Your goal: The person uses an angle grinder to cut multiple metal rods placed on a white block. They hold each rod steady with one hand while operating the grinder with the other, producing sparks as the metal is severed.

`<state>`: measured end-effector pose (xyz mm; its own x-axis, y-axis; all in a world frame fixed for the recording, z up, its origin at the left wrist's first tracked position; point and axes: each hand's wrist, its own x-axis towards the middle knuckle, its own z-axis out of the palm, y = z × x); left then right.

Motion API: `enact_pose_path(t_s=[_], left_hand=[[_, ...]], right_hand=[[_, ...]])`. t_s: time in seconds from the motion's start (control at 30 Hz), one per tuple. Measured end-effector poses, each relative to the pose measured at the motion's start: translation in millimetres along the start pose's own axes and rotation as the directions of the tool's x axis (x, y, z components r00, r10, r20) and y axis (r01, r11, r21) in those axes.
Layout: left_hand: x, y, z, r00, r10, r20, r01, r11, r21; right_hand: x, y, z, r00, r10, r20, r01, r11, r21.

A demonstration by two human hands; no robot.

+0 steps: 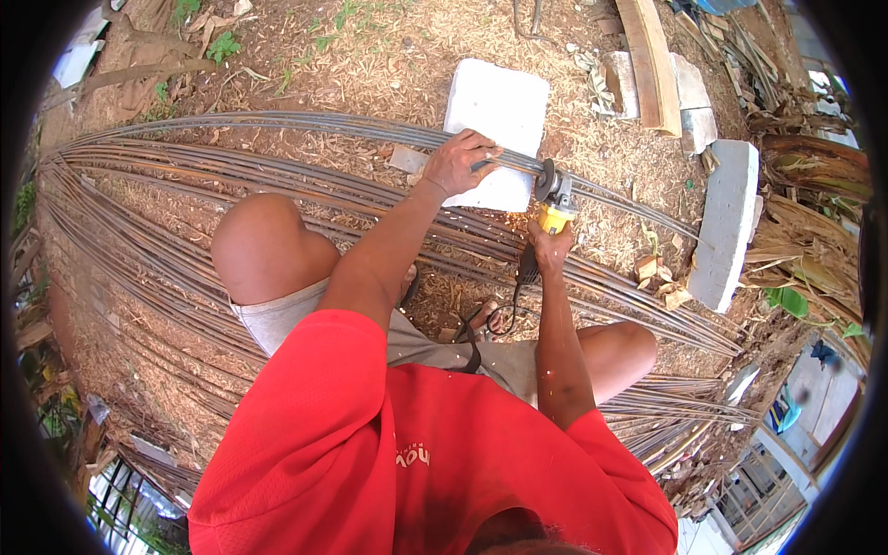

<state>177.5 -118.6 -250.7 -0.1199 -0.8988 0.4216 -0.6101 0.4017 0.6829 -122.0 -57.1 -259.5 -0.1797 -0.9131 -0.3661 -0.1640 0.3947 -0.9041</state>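
My left hand [457, 165] is closed around a bundle of long grey steel rods [370, 127] where they cross a white block [499, 97]. With my right hand [552, 246] I grip a yellow angle grinder [555, 218], just right of the block. Its dark disc [545, 179] meets the rods a short way right of my left hand. Small orange sparks show below the rods, near the white block. The grinder's black cord [516, 305] hangs down beside my foot. How my fingers lie under the rods is hidden.
More rusty rods [185, 305] lie across the ground around and below my legs. At the right, the rod ends reach a grey concrete slab [726, 227]. Wooden planks [652, 65] and concrete pieces lie at the upper right. Dry chips and leaves cover the soil.
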Motion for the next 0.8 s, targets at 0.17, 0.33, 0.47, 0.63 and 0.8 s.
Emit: enact_pose_path(t_s=[0.17, 0.33, 0.47, 0.63, 0.8], left_hand=[[0.9, 1.0, -1.9, 1.0, 0.0, 0.006, 0.0, 1.0, 0.01], [1.3, 2.1, -2.8, 0.999, -0.023, 0.036, 0.023, 1.0, 0.015], [0.6, 2.4, -2.7, 1.0, -0.014, 0.02, 0.014, 1.0, 0.009], [0.5, 2.9, -2.9, 1.0, -0.02, 0.022, 0.02, 1.0, 0.011], [0.8, 3.1, -3.2, 0.999, -0.026, 0.026, 0.026, 1.0, -0.005]], right_hand=[[1.1, 2.6, -1.0, 0.999, 0.047, -0.005, -0.047, 0.999, -0.023], [3.4, 6.3, -1.9, 1.0, 0.014, 0.004, -0.014, 1.0, 0.002], [4.4, 1.5, 0.4, 0.997, 0.057, -0.05, -0.061, 0.996, -0.061], [2.8, -16.4, 4.7, 0.998, 0.062, -0.022, -0.061, 0.996, 0.064], [1.9, -25.5, 7.8, 0.999, 0.043, -0.019, -0.043, 0.999, 0.002]])
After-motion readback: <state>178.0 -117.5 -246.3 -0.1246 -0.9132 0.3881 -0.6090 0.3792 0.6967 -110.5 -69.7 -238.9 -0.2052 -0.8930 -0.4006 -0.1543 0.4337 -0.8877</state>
